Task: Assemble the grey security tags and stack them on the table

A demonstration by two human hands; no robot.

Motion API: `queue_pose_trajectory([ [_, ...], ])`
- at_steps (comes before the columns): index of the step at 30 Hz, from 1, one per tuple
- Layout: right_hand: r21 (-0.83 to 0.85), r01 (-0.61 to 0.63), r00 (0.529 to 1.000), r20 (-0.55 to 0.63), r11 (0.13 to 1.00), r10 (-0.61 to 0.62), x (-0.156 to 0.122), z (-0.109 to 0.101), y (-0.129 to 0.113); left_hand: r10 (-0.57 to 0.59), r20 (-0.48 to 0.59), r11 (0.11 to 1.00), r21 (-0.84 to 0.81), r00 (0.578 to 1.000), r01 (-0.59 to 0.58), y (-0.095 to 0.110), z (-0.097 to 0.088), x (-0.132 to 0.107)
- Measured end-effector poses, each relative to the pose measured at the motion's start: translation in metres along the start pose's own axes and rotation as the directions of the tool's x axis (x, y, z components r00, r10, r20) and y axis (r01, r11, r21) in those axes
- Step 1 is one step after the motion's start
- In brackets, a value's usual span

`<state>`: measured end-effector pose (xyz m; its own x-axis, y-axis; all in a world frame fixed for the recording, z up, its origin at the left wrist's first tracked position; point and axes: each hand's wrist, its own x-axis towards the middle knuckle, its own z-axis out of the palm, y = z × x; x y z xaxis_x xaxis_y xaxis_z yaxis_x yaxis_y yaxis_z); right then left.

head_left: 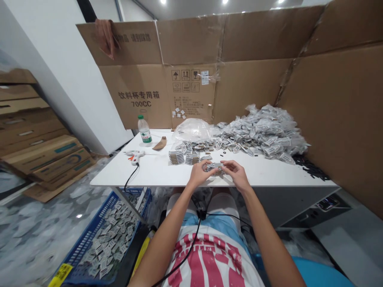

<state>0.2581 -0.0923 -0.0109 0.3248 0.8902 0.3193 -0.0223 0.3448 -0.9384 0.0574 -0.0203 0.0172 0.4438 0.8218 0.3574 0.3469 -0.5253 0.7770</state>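
Note:
My left hand [200, 173] and my right hand [237, 173] meet over the near edge of the white table [155, 171], both pinched on a small stack of grey patterned cards [214, 168] held between them. Just beyond, two neat stacks of the same cards [183, 158] stand on the table, with loose cards [206, 146] scattered behind. A large heap of small plastic-bagged cards [266, 135] fills the table's far right, and a crumpled clear bag [193, 130] lies beside it.
A glue gun [134, 155] with a black cord lies at the table's left, near a water bottle [144, 130] and a brown scrap [160, 144]. A blue crate [103, 235] of cards sits on the floor at left. Cardboard walls [239, 71] surround the table. Small black pieces [311, 169] lie at right.

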Motion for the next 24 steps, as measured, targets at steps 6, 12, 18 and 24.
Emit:
queue_pose_trajectory([
  [6,-0.006,-0.011,1.0,0.021,1.0,0.011,-0.0003,-0.0004,0.0003,0.012,-0.012,0.999,0.033,1.0,-0.011,-0.0024,0.0007,-0.0009],
  [12,-0.024,-0.027,0.999,0.038,0.999,0.028,0.0005,-0.0015,0.0035,-0.031,-0.016,0.995,0.097,0.999,0.032,-0.0007,0.001,-0.001],
  [18,-0.044,-0.025,0.998,0.056,0.999,0.027,0.0005,-0.0011,0.0051,-0.031,-0.025,0.994,0.108,0.999,0.034,0.0004,0.0011,-0.0017],
  [24,-0.091,-0.003,0.998,0.064,0.996,0.009,0.0004,-0.0001,0.0037,-0.02,-0.053,0.998,0.056,0.998,0.023,0.0045,-0.0007,-0.0025],
])
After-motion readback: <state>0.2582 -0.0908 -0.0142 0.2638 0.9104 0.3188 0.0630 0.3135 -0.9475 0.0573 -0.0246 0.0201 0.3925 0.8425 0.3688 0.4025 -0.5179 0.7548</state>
